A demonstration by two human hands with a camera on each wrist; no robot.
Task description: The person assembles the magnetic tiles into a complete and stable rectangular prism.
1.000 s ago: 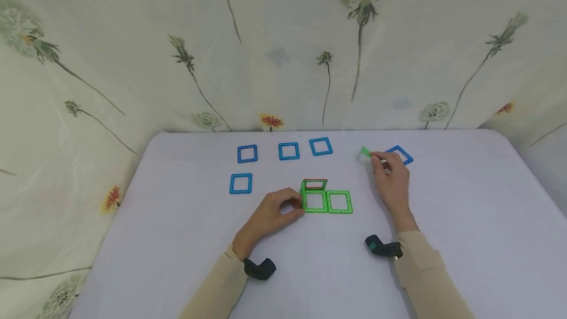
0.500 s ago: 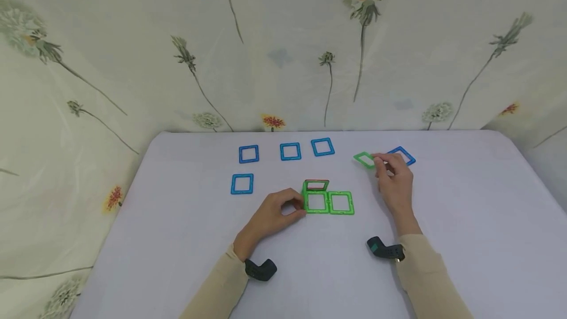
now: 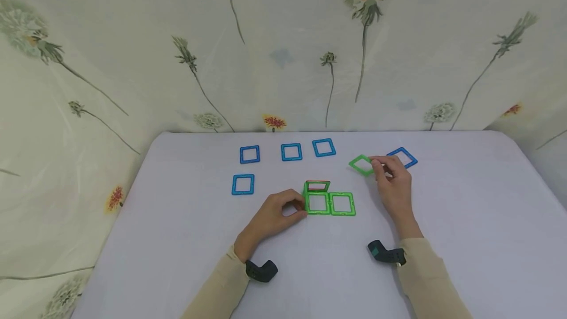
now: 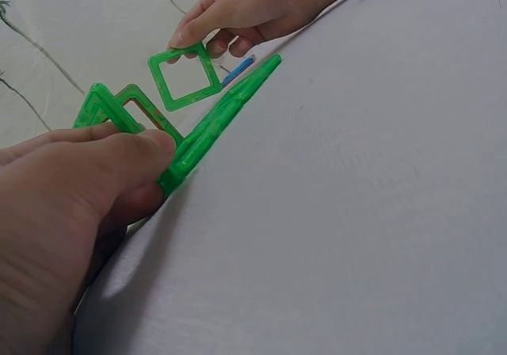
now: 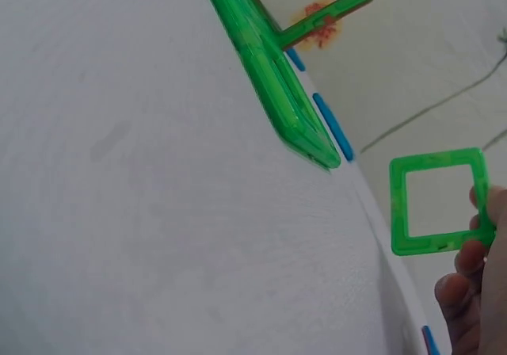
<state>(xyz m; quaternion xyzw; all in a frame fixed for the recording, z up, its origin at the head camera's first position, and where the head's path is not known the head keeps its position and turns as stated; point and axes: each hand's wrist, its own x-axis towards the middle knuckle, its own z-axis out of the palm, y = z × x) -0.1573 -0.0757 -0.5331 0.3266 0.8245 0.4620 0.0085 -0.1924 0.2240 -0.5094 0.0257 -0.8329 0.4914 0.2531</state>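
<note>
The green frame assembly (image 3: 330,204) on the white table (image 3: 177,210) is pinched, in the head view, at nine o'clock by the left hand (image 3: 276,210); at two o'clock one loose green square (image 3: 357,170) is pinched by the right hand (image 3: 394,183). A joining step seems in hand, calling for aligned edges. Two flat tiles (image 3: 343,214) and five blue squares (image 3: 291,159) are counted. In the left wrist view, two upright tiles (image 4: 115,112) are seen; in the right wrist view, the loose green square is gripped near three o'clock.

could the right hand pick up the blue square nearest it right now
Probably not, as the right hand pinches a green square, though the blue square lies close by.
</note>
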